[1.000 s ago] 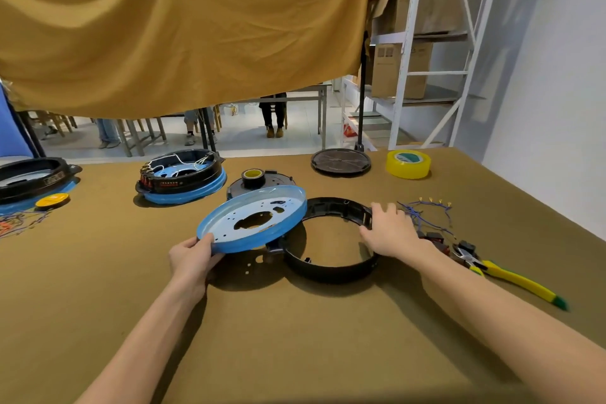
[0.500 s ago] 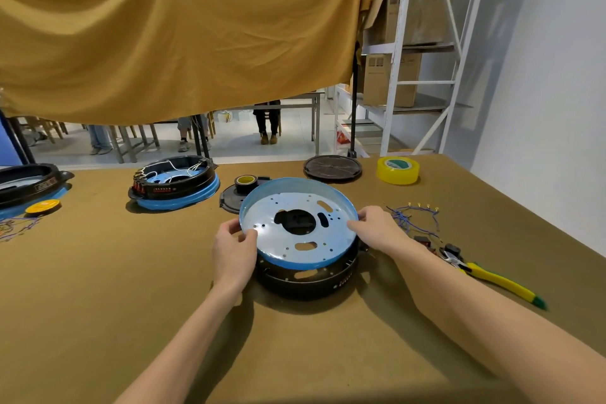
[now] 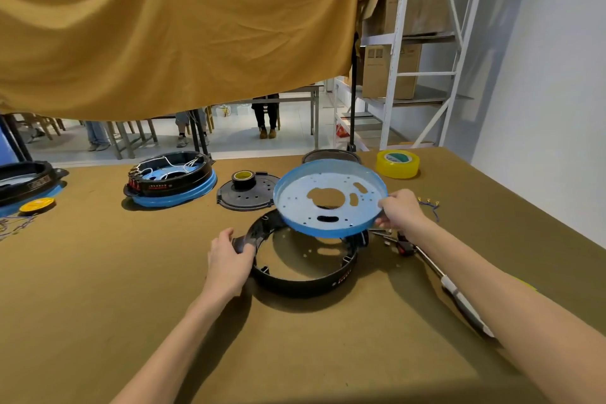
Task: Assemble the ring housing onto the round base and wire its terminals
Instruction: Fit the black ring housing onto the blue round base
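left hand bare | right hand bare | forearms unsleeved, no gloves

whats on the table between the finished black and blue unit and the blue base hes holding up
In the head view, a flat black perforated disc with a small tape roll standing on it lies between the finished unit and the raised blue base.

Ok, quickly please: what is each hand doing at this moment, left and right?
Left hand: grips the handle tab of the black ring housing on the table.
Right hand: pinches the rim of the blue round base, tilted above the housing.
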### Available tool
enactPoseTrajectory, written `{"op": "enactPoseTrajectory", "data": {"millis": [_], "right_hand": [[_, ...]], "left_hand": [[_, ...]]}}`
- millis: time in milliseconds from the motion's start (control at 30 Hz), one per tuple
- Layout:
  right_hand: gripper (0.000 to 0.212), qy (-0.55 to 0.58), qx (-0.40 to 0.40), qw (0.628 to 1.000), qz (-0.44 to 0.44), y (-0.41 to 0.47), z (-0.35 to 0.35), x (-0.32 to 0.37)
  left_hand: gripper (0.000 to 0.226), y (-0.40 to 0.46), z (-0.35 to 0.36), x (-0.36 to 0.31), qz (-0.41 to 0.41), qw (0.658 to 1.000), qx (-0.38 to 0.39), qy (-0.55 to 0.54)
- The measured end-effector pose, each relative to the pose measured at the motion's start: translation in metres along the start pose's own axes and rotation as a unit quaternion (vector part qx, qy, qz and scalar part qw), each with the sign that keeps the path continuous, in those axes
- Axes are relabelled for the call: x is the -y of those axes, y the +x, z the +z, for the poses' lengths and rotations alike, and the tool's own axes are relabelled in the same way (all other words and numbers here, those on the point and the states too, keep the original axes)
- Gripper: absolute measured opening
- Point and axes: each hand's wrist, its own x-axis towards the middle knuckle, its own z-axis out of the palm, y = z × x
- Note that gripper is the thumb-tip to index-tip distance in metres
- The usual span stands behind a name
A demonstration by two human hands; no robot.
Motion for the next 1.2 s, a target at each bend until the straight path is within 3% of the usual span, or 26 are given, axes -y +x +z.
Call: {"op": "enactPoseTrajectory", "data": {"millis": [200, 333, 533, 667, 800, 933, 1000, 1133, 1200], "right_hand": [[0.017, 0.202, -0.008, 0.978, 0.052, -0.003, -0.006, -0.006], [0.02, 0.205, -0.005, 0.978, 0.049, -0.003, -0.005, -0.009], [0.016, 0.188, 0.015, 0.981, 0.041, -0.008, 0.0, -0.01], [0.017, 0.19, 0.042, 0.98, 0.049, -0.017, 0.008, -0.015], [0.026, 0.178, 0.073, 0.981, 0.024, -0.026, 0.012, -0.022], [0.039, 0.162, 0.088, 0.982, -0.031, -0.033, 0.013, -0.023], [0.045, 0.156, 0.099, 0.98, -0.069, -0.037, 0.012, -0.023], [0.048, 0.156, 0.123, 0.97, -0.14, -0.043, 0.012, -0.022], [0.043, 0.153, 0.13, 0.963, -0.18, -0.048, 0.009, -0.024]], "left_hand": [[0.051, 0.006, 0.003, 0.002, -0.028, 0.999, 0.01, 0.012], [0.01, 0.008, -0.004, 0.005, -0.016, 1.0, -0.018, 0.007], [0.017, 0.013, -0.033, 0.023, -0.005, 0.993, -0.115, 0.021], [0.022, 0.014, -0.044, 0.04, -0.056, 0.985, -0.162, 0.013], [0.026, 0.014, -0.057, 0.046, -0.066, 0.984, -0.168, 0.001], [0.046, 0.015, -0.072, 0.035, -0.06, 0.971, -0.224, 0.05], [0.042, 0.008, -0.066, 0.018, 0.034, 0.982, -0.184, 0.006], [0.076, -0.009, -0.03, -0.033, 0.131, 0.986, 0.059, -0.08], [0.067, -0.012, -0.018, -0.047, 0.161, 0.978, 0.069, -0.113]]}}
